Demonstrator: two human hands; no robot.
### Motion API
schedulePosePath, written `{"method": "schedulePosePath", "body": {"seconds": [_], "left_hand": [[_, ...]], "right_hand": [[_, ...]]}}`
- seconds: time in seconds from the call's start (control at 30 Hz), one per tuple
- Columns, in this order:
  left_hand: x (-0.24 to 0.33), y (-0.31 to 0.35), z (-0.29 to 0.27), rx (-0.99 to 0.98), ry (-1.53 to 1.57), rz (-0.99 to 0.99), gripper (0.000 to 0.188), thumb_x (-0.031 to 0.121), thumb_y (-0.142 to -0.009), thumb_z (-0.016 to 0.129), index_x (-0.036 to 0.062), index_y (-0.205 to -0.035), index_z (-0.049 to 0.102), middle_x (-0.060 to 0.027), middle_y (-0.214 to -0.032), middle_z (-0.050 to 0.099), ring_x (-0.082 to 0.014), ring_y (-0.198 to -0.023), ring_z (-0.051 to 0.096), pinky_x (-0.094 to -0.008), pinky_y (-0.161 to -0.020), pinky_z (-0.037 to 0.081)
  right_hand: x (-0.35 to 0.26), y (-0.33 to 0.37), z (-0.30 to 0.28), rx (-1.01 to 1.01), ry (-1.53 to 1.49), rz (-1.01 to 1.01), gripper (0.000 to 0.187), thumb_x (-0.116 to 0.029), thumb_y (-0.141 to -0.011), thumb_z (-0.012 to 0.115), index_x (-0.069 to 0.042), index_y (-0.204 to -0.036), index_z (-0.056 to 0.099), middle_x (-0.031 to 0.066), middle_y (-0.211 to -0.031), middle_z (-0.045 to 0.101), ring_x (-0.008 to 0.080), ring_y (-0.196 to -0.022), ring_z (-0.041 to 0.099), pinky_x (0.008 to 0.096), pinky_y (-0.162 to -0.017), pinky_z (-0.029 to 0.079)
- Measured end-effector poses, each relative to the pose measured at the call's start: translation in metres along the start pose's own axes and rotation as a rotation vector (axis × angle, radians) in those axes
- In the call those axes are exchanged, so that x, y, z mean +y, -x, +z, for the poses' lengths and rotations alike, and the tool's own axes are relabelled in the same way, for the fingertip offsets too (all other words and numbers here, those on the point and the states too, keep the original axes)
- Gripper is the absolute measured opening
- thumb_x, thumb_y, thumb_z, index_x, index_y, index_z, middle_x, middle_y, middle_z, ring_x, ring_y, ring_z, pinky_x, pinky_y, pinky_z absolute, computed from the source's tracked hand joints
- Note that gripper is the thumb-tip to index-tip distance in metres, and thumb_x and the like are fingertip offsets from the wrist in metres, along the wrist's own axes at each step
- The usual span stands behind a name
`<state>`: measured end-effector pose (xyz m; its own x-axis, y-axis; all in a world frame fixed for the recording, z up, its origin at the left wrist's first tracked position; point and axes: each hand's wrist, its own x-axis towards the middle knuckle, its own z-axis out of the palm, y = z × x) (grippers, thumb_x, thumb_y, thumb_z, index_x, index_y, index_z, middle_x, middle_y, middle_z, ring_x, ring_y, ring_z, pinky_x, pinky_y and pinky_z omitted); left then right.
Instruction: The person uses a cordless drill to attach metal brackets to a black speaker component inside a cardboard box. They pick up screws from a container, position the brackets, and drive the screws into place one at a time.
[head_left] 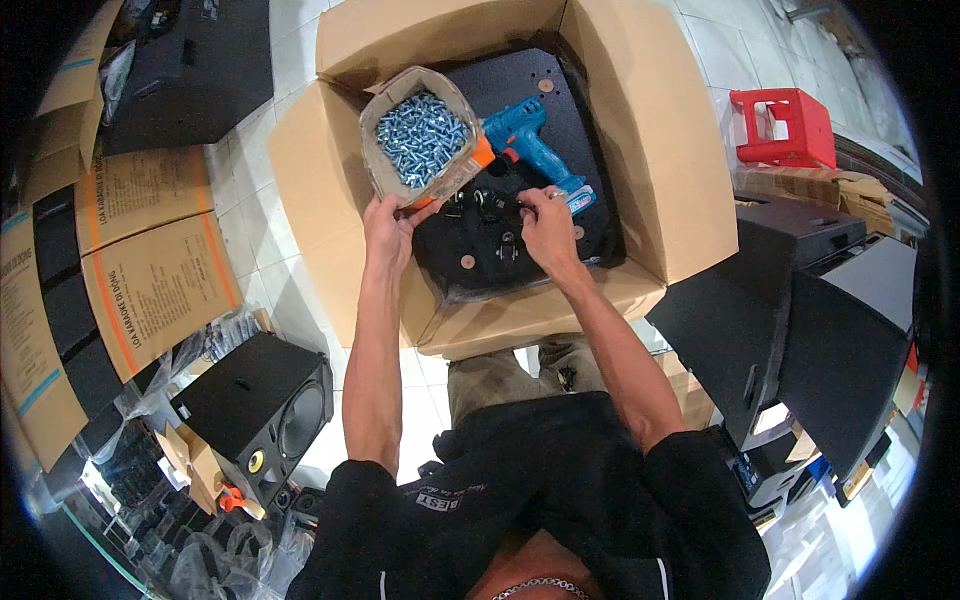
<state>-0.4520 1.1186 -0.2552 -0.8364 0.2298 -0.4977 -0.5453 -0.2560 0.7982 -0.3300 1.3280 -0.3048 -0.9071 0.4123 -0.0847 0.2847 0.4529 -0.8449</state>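
Inside an open cardboard box lies a black speaker cabinet with small round pads on its face. At the box's left side, my left hand grips the near edge of a tub with worn walls, full of silvery bolts. Right of the tub, a blue cordless drill rests on the cabinet. My right hand is by the drill's battery end, fingers curled and pinched; what they hold, if anything, is too small to make out. Several small black casters lie between my hands.
A red plastic stool stands at the far right, with large black speakers nearer me. On the left are printed cartons and a black speaker with its cone showing. White floor tiles show between them.
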Motion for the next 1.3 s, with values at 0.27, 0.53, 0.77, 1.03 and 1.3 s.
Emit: {"method": "schedulePosePath", "body": {"seconds": [0.27, 0.53, 0.77, 1.03, 1.3], "left_hand": [[0.006, -0.002, -0.029, 0.007, 0.06, -0.021, 0.033, 0.002, -0.09, 0.043, -0.01, -0.12, 0.046, -0.0205, -0.114, 0.061, -0.0316, -0.098, 0.066, -0.0446, -0.082, 0.061], [0.018, 0.003, -0.023, 0.01, 0.027, -0.007, 0.033, 0.004, -0.091, 0.041, -0.0106, -0.119, 0.05, -0.0211, -0.114, 0.062, -0.0329, -0.1, 0.065, -0.0457, -0.085, 0.059], [0.02, -0.024, -0.011, -0.03, 0.002, -0.007, 0.032, 0.003, -0.09, 0.042, -0.0102, -0.119, 0.048, -0.0208, -0.115, 0.06, -0.033, -0.102, 0.064, -0.0461, -0.084, 0.06], [0.011, -0.064, 0.01, -0.102, -0.03, 0.008, 0.034, 0.001, -0.088, 0.043, -0.0113, -0.12, 0.046, -0.0218, -0.118, 0.058, -0.0332, -0.105, 0.063, -0.0472, -0.087, 0.059], [-0.015, -0.083, 0.023, -0.018, 0.058, 0.029, 0.035, 0.003, -0.09, 0.042, -0.0086, -0.122, 0.048, -0.0193, -0.118, 0.059, -0.0309, -0.105, 0.063, -0.0448, -0.085, 0.06]], "right_hand": [[-0.034, -0.038, -0.009, -0.077, 0.683, -0.056, 0.049, -0.013, -0.067, 0.071, 0.001, -0.111, 0.055, 0.0242, -0.111, 0.054, 0.0426, -0.107, 0.055, 0.0486, -0.086, 0.048], [0.004, -0.083, 0.003, -0.195, 0.588, 0.174, 0.1, -0.03, -0.057, 0.086, -0.001, -0.133, 0.026, 0.0331, -0.116, 0.056, 0.0494, -0.106, 0.058, 0.051, -0.09, 0.05], [0.001, -0.087, -0.01, -0.213, 0.446, 0.478, 0.104, -0.046, -0.058, 0.081, 0.002, -0.133, 0.027, 0.0304, -0.116, 0.06, 0.042, -0.109, 0.061, 0.0459, -0.092, 0.049], [0.011, -0.066, -0.048, -0.117, 0.364, 0.567, 0.118, -0.046, -0.054, 0.08, 0.01, -0.14, 0.021, 0.0337, -0.126, 0.053, 0.0432, -0.116, 0.057, 0.0445, -0.099, 0.045], [0.016, -0.028, -0.064, -0.112, 0.269, 0.678, 0.116, -0.043, -0.054, 0.081, 0.015, -0.134, 0.021, 0.0352, -0.121, 0.055, 0.0435, -0.111, 0.059, 0.0437, -0.097, 0.046]]}}
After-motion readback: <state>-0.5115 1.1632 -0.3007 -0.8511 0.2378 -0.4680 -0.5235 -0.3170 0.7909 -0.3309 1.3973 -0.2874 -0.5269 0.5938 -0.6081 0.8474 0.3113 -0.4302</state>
